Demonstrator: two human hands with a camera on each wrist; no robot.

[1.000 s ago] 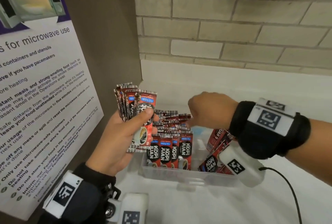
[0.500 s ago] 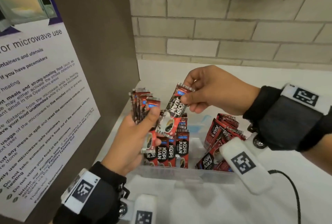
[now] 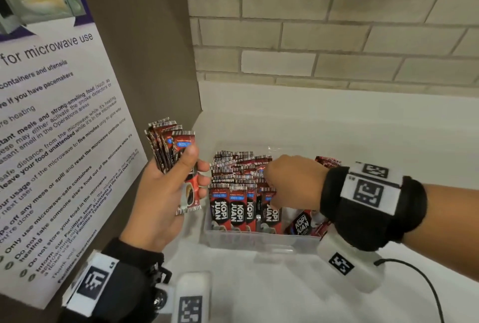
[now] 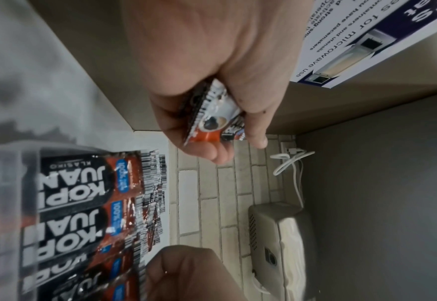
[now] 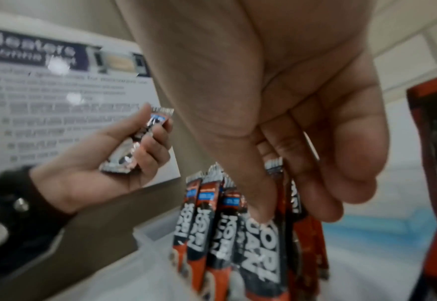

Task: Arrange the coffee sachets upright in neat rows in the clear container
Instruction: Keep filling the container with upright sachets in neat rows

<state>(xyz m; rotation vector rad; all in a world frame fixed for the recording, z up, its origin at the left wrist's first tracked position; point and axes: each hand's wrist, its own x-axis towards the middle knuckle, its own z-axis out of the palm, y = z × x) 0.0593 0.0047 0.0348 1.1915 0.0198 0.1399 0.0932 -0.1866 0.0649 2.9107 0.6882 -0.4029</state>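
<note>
Sachets stand in rows under right hand, which pinches one; left hand grips a bundle

In the head view the right hand covers its own fingertips and the tops of the upright sachets beneath it, so its grip there cannot be told. The right wrist view is blurred: a sachet top shows between the fingers, held or merely touched is unclear. The bundle of sachets in the left hand overlaps too tightly to count. The microwave poster beyond that hand is cut off.
</note>
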